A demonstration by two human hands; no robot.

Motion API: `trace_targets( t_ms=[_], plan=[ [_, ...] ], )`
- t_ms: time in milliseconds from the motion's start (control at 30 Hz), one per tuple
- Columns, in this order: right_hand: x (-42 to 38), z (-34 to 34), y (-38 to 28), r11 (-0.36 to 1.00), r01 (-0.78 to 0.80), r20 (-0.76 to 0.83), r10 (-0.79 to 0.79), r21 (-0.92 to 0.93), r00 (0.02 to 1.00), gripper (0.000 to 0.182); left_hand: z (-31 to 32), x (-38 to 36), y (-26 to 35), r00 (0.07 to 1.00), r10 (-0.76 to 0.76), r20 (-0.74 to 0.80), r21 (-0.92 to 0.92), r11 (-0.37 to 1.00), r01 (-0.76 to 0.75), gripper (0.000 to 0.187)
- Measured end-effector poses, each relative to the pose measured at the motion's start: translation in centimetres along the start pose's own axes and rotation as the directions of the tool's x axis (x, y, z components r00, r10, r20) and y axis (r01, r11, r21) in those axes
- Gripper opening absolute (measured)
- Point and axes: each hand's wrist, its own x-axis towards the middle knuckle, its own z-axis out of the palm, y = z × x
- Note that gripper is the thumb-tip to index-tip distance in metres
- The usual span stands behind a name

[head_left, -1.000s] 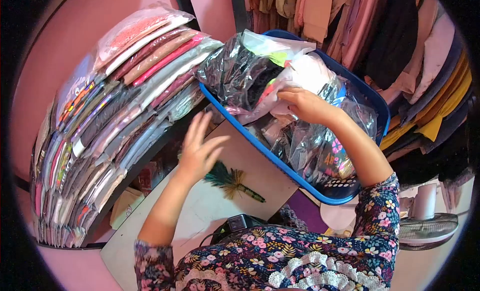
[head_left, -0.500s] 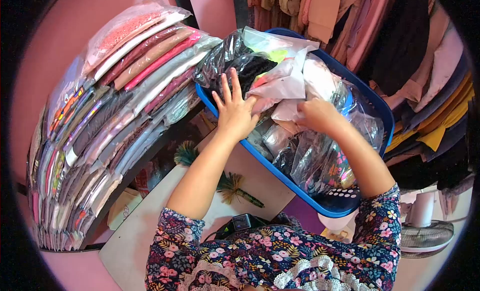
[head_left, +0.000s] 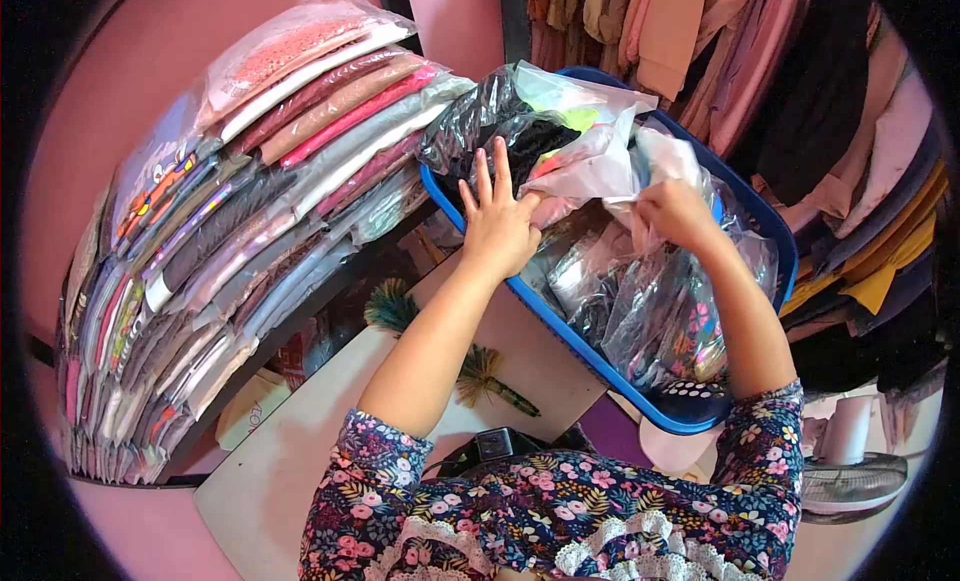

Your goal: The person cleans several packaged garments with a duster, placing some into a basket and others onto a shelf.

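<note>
A blue plastic basket (head_left: pixel 655 418) is heaped with clothes in clear plastic bags. My left hand (head_left: pixel 502 233) rests at its left side, fingers spread against a black plastic-wrapped garment (head_left: pixel 535 141). Its thumb touches the edge of a whitish plastic bag (head_left: pixel 598 166) with pinkish contents. My right hand (head_left: pixel 678 216) is closed, fingers pinching a white plastic bag above the middle of the heap; the fingertips are partly hidden. Below that hand lie crumpled clear bags (head_left: pixel 640 311), one with a colourful flower print showing.
Tall stacks of bagged folded clothes (head_left: pixel 250 206) stand on the left. Garments hang on the right (head_left: pixel 880 201) and at the back (head_left: pixel 665 41). A white table (head_left: pixel 300 461) holds a feathery green-brown object (head_left: pixel 485 376). A fan (head_left: pixel 855 471) stands at the lower right.
My right hand has lifted and moved slightly up and right, pulling the white plastic with it. My left hand stays spread in the same spot on the basket; the whole view has shifted slightly.
</note>
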Motion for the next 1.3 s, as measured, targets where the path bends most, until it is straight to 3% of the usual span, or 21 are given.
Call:
trace_targets(
  t_ms=[200, 267, 333, 400, 467, 533, 600, 667, 733, 767, 800, 867, 900, 933, 967, 1000, 1033, 1067, 1100, 1233, 1300],
  plan=[
    [0.2, -4.1, 2.7, 0.851, -0.146, -0.434, 0.395, 0.504, 0.810, 0.022, 0.2, 0.0, 0.1, 0.999, 0.021, 0.024, 0.002, 1.000, -0.021, 0.035],
    [-0.3, -6.3, 2.9, 0.694, 0.221, -0.607, 0.375, 0.685, 0.701, 0.022, 0.1, 0.0, 0.0, 0.999, 0.025, 0.024, -0.002, 1.000, -0.025, 0.034],
    [-1.1, -9.0, 2.8, 0.295, 0.493, -0.572, 0.503, 0.818, 0.648, 0.020, 0.0, 0.0, 0.0, 1.000, 0.021, 0.022, -0.007, 1.000, -0.021, 0.033],
    [-2.1, -10.4, 2.2, 0.163, 0.603, -0.590, 0.509, 0.781, 0.626, 0.023, -0.2, 0.0, -0.1, 0.998, 0.037, 0.050, -0.048, 0.998, -0.034, 0.031],
    [-2.2, -10.2, 0.8, 0.169, 0.586, -0.565, 0.563, 0.792, 0.603, 0.023, 0.7, -0.2, -0.9, 0.998, 0.058, -0.027, -0.110, 0.992, -0.060, 0.025],
    [-2.3, -9.6, -1.1, 0.255, 0.473, -0.525, 0.578, 0.843, 0.624, 0.021, 0.8, -0.5, -1.4, 0.938, 0.217, -0.270, -0.175, 0.947, -0.269, 0.019],
    [-2.3, -9.2, -2.9, 0.179, 0.403, -0.424, 0.602, 0.898, 0.677, 0.022, 0.8, -2.4, -0.8, 0.910, 0.163, -0.381, -0.228, 0.937, -0.263, 0.019],
    [-2.3, -9.1, -5.0, 0.260, 0.436, -0.505, 0.527, 0.861, 0.683, 0.025, 1.1, -5.3, -0.5, 0.910, 0.064, -0.411, -0.378, 0.896, -0.234, 0.026],
    [-3.0, -9.5, -7.5, 0.138, 0.546, -0.547, 0.425, 0.827, 0.721, 0.029, 0.2, -8.7, -0.7, 0.910, 0.058, -0.411, -0.374, 0.899, -0.226, 0.035],
    [-3.5, -9.6, -8.2, 0.183, 0.572, -0.596, 0.363, 0.799, 0.716, 0.026, -0.8, -10.2, -0.6, 0.938, -0.054, -0.342, -0.589, 0.791, -0.169, 0.039],
    [-3.8, -9.4, -8.8, 0.170, 0.578, -0.596, 0.356, 0.798, 0.719, 0.026, -1.8, -11.5, -0.7, 0.958, -0.148, -0.247, -0.768, 0.633, -0.100, 0.045],
    [-4.7, -9.3, -10.7, 0.414, 0.669, -0.744, 0.031, 0.617, 0.667, 0.024, -4.8, -13.3, -1.1, 0.973, -0.224, -0.062, -0.983, 0.182, -0.021, 0.060],
    [-5.8, -8.9, -12.8, 0.349, 0.752, -0.783, -0.076, 0.558, 0.617, 0.022, -6.9, -14.5, -0.7, 0.961, -0.260, 0.097, -0.995, -0.006, 0.098, 0.074],
    [-7.3, -9.9, -15.7, 0.676, 0.730, -0.751, -0.431, 0.099, 0.501, 0.023, -7.8, -15.6, -1.6, 0.960, -0.267, 0.089, -0.996, 0.003, 0.093, 0.074],
    [-7.2, -9.0, -17.8, 0.309, 0.820, -0.637, -0.518, 0.482, 0.570, 0.023, -8.7, -16.7, -2.6, 0.987, -0.035, 0.154, -0.903, -0.412, 0.126, 0.081],
    [-7.3, -7.5, -19.9, 0.319, 0.902, -0.576, -0.694, 0.292, 0.432, 0.026, -9.4, -17.8, -3.2, 0.973, 0.203, 0.107, -0.643, -0.732, 0.224, 0.089],
    [-7.5, -6.5, -22.2, 0.187, 0.943, -0.512, -0.802, 0.274, 0.307, 0.025, -10.7, -19.4, -2.7, 0.985, -0.002, 0.175, -0.738, -0.662, 0.129, 0.103],
    [-8.2, -5.8, -24.6, 0.124, 0.979, -0.444, -0.877, 0.160, 0.183, 0.025, -12.6, -20.3, -1.2, 0.929, -0.339, 0.148, -0.835, -0.546, -0.066, 0.093],
    [-8.8, -4.7, -26.1, 0.097, 0.977, -0.330, -0.931, 0.189, 0.156, 0.023, -12.9, -21.8, -2.2, 0.871, -0.405, 0.277, -0.858, -0.512, 0.036, 0.081],
    [-9.6, -0.3, -29.4, 0.127, 0.968, -0.175, -0.970, 0.217, 0.166, 0.032, -11.0, -28.8, -7.9, 0.670, -0.595, 0.444, -0.854, -0.507, 0.116, 0.053],
    [-10.7, 0.6, -30.3, 0.299, 0.918, -0.118, -0.934, 0.261, 0.337, 0.042, -10.5, -34.1, -11.3, 0.635, -0.617, 0.465, -0.841, -0.533, 0.098, 0.051]
  ],
)
